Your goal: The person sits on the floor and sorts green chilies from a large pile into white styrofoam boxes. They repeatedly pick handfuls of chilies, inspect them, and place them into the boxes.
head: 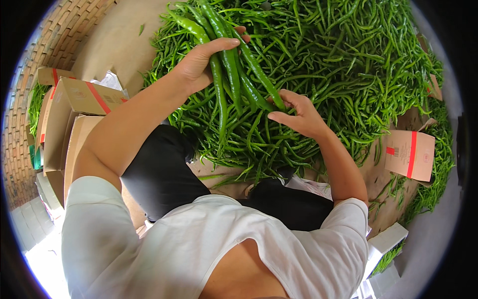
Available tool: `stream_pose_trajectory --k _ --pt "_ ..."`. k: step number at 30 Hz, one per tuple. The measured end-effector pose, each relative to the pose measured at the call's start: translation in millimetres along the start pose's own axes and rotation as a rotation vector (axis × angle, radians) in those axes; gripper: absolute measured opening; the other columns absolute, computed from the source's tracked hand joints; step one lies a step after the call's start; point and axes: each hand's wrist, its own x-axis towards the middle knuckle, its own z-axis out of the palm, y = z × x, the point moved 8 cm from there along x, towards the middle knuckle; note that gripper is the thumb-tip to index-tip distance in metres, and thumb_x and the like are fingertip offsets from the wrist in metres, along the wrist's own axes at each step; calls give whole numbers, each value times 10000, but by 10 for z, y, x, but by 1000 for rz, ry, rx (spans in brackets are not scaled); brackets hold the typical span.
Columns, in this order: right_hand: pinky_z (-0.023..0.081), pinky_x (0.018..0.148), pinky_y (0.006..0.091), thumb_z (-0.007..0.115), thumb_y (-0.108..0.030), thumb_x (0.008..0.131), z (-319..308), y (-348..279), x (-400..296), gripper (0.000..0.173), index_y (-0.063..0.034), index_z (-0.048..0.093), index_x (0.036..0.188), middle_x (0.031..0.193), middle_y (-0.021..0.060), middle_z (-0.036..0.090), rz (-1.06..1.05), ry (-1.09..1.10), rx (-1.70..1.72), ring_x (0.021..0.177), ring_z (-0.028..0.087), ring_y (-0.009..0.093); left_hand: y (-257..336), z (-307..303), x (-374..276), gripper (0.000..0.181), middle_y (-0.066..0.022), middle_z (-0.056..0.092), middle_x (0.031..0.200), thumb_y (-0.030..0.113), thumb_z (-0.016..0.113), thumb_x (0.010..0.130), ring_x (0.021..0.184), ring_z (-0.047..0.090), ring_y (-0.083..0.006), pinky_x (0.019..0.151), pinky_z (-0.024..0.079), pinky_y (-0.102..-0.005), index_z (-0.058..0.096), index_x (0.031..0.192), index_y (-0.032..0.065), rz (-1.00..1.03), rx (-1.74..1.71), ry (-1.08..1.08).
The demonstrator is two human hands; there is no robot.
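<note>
Long green chili peppers (229, 67) lie side by side as a bunch in my left hand (201, 61), whose thumb presses across them near their upper part. My right hand (298, 112) pinches the lower end of the rightmost pepper (261, 73) of that bunch between thumb and fingers. Beneath and beyond both hands spreads a big heap of green chili peppers (336, 74). The left hand's fingers are partly hidden behind the bunch.
Open cardboard boxes (84, 97) with red tape stand at the left, near a brick wall (22, 149). A cardboard flap (410, 155) with red tape is at the right, beside more peppers (442, 149). A white box (388, 239) sits at the lower right.
</note>
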Motion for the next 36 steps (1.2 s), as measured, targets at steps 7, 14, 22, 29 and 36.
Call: stream_pose_trajectory --k 7,14,22,29,36 --pt "462 681 333 662 -257 890 -546 -302 -125 333 -27 639 1130 962 109 635 -80 349 -429 788 604 267 -95 -303 -78 329 -32 675 1041 207 707 834 811 603 -131 746 521 -329 653 1125 65 -147 2 153" --pt "479 655 383 632 -193 902 -828 -736 -507 247 -93 650 1127 890 73 605 -20 591 -869 725 590 258 -191 -271 -330 284 -23 640 851 171 715 811 769 611 -133 724 525 -304 664 1068 60 -226 283 120" --pt "523 664 351 684 -91 796 -224 -1384 -371 219 -95 676 1015 852 79 646 -279 223 -820 767 646 275 14 551 -544 428 -45 658 1037 61 712 809 892 585 -94 832 494 -287 600 1222 35 224 881 -265" --pt "512 805 289 693 -146 853 -637 -832 65 256 1 657 1060 998 53 695 -32 -29 33 906 639 121 -125 554 -533 298 -24 671 939 68 724 809 839 600 -107 796 492 -271 624 1086 24 14 795 -347" --pt "527 821 408 606 -398 925 -2591 1260 640 594 -67 445 1391 1188 139 633 440 869 -615 1007 636 293 66 232 -359 392 -72 636 990 44 719 782 945 604 -192 832 476 -343 570 1144 17 -77 523 -194"
